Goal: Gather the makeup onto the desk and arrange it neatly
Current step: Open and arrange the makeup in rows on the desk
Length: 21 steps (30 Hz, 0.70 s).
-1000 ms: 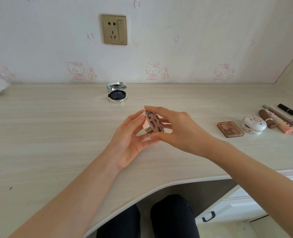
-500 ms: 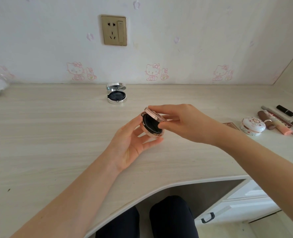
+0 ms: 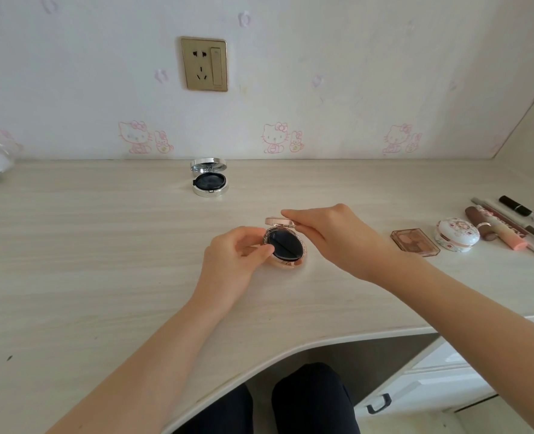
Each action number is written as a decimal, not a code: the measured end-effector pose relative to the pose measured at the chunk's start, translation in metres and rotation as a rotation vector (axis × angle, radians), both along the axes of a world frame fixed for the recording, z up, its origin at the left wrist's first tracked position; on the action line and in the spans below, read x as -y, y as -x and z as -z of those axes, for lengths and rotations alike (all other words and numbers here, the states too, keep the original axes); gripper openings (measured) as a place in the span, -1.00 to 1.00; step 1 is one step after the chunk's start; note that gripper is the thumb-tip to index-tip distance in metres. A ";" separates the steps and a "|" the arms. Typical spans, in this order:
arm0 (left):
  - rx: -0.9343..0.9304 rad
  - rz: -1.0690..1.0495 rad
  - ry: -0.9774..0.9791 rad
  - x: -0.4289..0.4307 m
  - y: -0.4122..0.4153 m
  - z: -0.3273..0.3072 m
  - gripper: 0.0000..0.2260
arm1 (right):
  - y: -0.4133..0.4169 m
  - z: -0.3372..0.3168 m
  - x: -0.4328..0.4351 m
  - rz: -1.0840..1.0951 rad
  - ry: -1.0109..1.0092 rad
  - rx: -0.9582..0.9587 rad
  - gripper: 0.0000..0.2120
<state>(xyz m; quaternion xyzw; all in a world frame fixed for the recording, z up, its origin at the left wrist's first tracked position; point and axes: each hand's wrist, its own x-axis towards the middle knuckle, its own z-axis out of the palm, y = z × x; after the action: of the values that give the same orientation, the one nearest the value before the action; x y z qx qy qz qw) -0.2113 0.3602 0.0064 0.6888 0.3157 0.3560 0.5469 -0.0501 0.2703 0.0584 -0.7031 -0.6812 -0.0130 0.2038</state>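
Pink compact [image 3: 286,245], held aloft a second ago, now sits open on the desk [image 3: 103,261], dead centre. Left hand [image 3: 234,261] pinches its base at 9 o'clock; right hand [image 3: 331,236] pinches the raised lid at 12 o'clock. Judgement: it is being set out open, matching the silver compact [image 3: 210,180] at 11 o'clock. Count: two open compacts, one palette [image 3: 414,241], one floral case [image 3: 456,234], roughly four tubes [image 3: 506,233] at 3 o'clock.

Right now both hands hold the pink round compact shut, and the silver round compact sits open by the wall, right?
No. The head view shows the pink round compact open in the left hand and right hand; the silver round compact is open by the wall.
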 end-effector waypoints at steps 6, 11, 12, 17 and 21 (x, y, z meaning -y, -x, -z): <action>-0.305 0.019 -0.406 0.008 -0.002 0.003 -0.72 | -0.001 0.009 0.000 -0.018 0.025 0.126 -0.80; -0.362 0.002 -0.485 0.012 -0.002 0.004 -0.60 | 0.000 0.013 -0.003 -0.030 0.009 0.154 -0.64; -0.373 0.008 -0.494 0.012 -0.002 0.004 -0.59 | 0.000 0.012 -0.005 -0.026 0.017 0.152 -0.64; -0.400 0.023 -0.508 0.008 -0.003 0.010 -0.54 | -0.004 0.007 -0.015 -0.015 0.064 0.114 -0.72; -0.415 0.018 -0.476 0.005 -0.004 0.016 -0.51 | -0.007 0.001 -0.022 0.022 0.118 0.057 -0.72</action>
<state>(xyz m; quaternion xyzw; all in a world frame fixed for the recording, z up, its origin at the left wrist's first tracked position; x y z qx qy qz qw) -0.2068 0.3548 -0.0093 0.8581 0.3224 0.2671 0.2975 -0.0428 0.2926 0.0577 -0.7207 -0.6784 0.0049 0.1427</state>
